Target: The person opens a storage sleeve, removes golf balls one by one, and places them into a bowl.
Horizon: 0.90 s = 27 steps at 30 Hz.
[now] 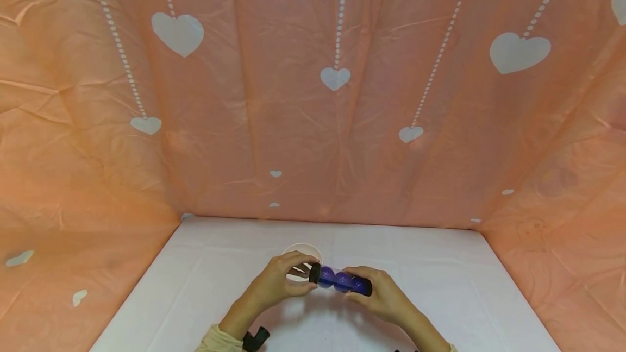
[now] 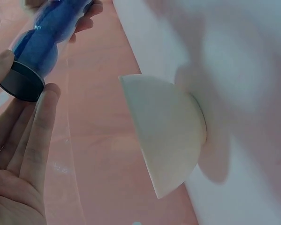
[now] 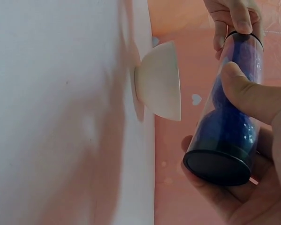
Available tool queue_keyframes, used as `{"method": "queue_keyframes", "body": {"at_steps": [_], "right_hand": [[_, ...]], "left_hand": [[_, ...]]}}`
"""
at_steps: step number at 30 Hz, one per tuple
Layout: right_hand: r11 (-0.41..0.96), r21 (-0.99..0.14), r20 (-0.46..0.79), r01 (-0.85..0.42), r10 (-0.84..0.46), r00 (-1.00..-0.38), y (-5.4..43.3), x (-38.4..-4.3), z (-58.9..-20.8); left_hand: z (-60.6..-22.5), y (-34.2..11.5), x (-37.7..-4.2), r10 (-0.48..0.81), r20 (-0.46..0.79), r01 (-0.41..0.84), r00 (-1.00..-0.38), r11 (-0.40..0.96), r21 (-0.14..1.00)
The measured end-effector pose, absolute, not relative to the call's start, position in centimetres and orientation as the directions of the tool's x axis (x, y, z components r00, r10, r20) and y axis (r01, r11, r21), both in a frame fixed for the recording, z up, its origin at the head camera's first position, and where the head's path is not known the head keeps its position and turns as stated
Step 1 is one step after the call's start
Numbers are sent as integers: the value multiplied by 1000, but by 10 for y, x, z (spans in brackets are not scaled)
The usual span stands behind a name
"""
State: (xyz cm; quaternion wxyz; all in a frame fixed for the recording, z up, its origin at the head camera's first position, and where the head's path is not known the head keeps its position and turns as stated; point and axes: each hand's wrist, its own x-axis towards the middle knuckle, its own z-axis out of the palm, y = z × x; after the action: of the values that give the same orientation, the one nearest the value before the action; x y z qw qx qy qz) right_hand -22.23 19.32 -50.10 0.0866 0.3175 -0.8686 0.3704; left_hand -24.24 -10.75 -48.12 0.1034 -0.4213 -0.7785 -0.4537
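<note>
A clear tube (image 1: 333, 280) with black end caps is held level above the white table (image 1: 420, 265). Several blue-purple balls (image 3: 227, 124) sit in a row inside it. My left hand (image 1: 281, 281) pinches the black cap (image 2: 22, 83) at the left end between thumb and fingertips. Around the right end, my right hand (image 1: 383, 292) grips the tube, with its thumb along the side in the right wrist view. A white bowl (image 2: 166, 136) stands upright on the table just beyond the tube, partly hidden by my left hand in the head view.
An orange-pink sheet (image 1: 303, 140) printed with white hearts rises behind the table and along both sides. A black wrist mount (image 1: 256, 338) shows at my left sleeve (image 1: 220, 341).
</note>
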Motion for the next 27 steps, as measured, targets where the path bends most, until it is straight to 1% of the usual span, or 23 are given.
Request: {"method": "queue_keyframes", "body": {"at_steps": [6,11,15,20,27], "right_hand": [[524,-584,390,-620,-488,-781,193,-222,-501],[516,-582,395,-629,-497,-773,194,-223,-500],[489,-574,412,-657,-520,-748,194,-223,-501],[460,-582,419,-671,-538,-732,195,-224,-503],[461,-597,398,-656,-540,-742,195,-225,-503]], "left_hand": [[-483,-107,-240,551,533,735,-642,245,632],[-482,-108,-240,567,544,752,-619,228,618],[-480,-110,-243,589,544,765,-597,214,608],[-479,-111,-244,603,522,752,-604,215,622],[-480,-111,-245,602,517,740,-608,192,645]]}}
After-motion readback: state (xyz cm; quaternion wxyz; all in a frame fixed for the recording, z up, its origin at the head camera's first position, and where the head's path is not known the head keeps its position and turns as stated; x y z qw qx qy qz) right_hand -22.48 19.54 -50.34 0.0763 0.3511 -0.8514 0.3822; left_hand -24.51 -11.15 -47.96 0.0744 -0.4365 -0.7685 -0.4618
